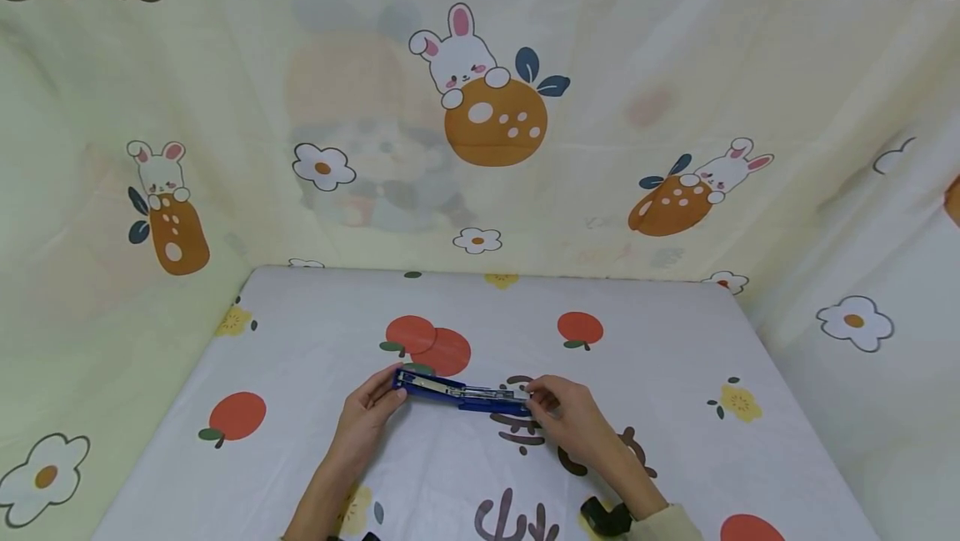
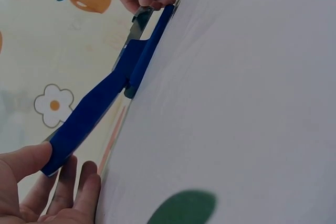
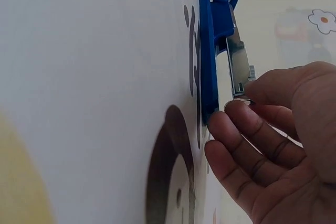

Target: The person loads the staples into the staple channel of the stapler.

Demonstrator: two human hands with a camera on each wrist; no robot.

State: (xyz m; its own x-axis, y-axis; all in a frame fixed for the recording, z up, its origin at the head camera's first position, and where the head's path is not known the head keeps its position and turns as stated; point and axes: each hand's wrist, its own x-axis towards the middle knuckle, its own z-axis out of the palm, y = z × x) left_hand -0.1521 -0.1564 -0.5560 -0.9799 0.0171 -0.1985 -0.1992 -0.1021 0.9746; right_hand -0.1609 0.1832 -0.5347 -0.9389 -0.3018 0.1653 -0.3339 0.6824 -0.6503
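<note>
A blue stapler (image 1: 491, 399) lies opened out wide over the tabletop, its metal staple channel (image 3: 239, 61) exposed. At the left, my left hand (image 1: 360, 420) holds the end of the raised top arm (image 2: 86, 119) between thumb and fingers. My right hand (image 1: 576, 420) is at the other end, with thumb and index finger pinching the tip of the metal channel; its other fingers lie beside the base (image 3: 208, 61). A small ridged metal piece (image 3: 252, 72) sticks up by the right thumb. Whether staples are inside the channel cannot be seen clearly.
The table has a white cloth (image 1: 300, 458) printed with fruit and flowers. Patterned curtains (image 1: 600, 16) hang behind and along both sides. A black wrist strap (image 1: 606, 518) shows at the right wrist.
</note>
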